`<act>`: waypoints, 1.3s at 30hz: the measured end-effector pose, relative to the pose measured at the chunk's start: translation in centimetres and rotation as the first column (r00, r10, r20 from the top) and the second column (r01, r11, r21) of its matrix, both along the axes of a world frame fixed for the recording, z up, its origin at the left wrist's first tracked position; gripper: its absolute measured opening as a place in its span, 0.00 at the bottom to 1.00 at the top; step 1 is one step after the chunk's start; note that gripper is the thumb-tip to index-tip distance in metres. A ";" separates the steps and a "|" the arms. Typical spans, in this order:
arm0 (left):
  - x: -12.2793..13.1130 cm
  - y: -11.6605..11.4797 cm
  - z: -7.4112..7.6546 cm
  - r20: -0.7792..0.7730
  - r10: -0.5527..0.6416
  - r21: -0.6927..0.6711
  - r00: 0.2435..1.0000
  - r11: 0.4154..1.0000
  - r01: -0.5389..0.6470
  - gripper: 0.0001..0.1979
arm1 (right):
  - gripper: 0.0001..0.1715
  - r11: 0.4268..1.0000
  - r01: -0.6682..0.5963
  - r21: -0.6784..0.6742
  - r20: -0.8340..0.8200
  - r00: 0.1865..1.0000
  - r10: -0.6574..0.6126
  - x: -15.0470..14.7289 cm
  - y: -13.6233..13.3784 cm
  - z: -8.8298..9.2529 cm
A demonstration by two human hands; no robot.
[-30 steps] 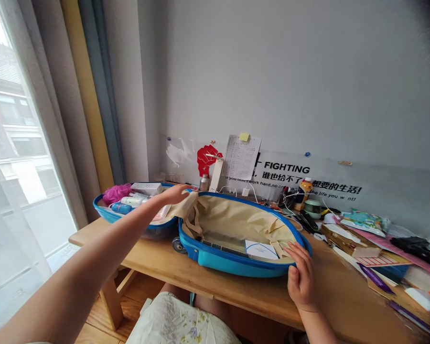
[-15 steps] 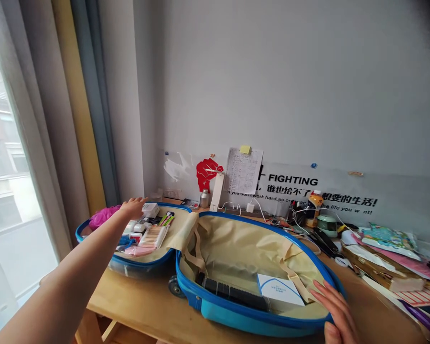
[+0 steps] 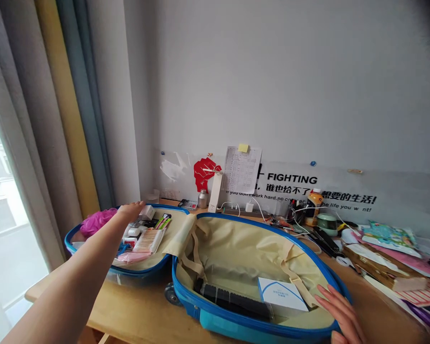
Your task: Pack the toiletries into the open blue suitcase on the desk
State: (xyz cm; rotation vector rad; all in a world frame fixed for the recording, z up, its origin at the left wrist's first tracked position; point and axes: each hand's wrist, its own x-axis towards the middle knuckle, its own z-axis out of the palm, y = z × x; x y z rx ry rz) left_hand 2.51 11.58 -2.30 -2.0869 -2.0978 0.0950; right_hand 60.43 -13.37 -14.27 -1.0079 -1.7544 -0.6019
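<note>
A blue suitcase (image 3: 215, 321) lies open on the wooden desk. Its left half holds a pink mesh puff (image 3: 98, 222), a pack of cotton swabs (image 3: 149, 240), a small white box (image 3: 146, 212) and other small items. My left hand (image 3: 131, 210) reaches over that half, near the white box; its fingers look stretched out, and whatever lies beneath is hidden. In the right half lie a black ribbed object (image 3: 232, 301) and a white box with blue lines (image 3: 282, 293). My right hand (image 3: 340, 310) rests at the right rim, fingers spread, holding nothing.
Behind the suitcase stand a silver bottle (image 3: 202, 198), a white upright object (image 3: 215, 192) and a power strip with cables. An orange bottle (image 3: 313, 207), a green container (image 3: 327, 224) and piled papers and packets crowd the right. Curtains (image 3: 69, 110) hang at the left.
The view has shifted slightly, showing more of the desk's left side. My left hand has moved a little left over the suitcase, and more of the puff shows. My right hand stays at the rim.
</note>
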 end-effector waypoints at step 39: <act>27.7 -13.3 -0.1 0.331 -0.711 -0.190 0.620 0.594 0.782 0.36 | 0.23 0.999 -0.023 0.038 -0.018 1.000 0.024 -0.7 0.3 0.5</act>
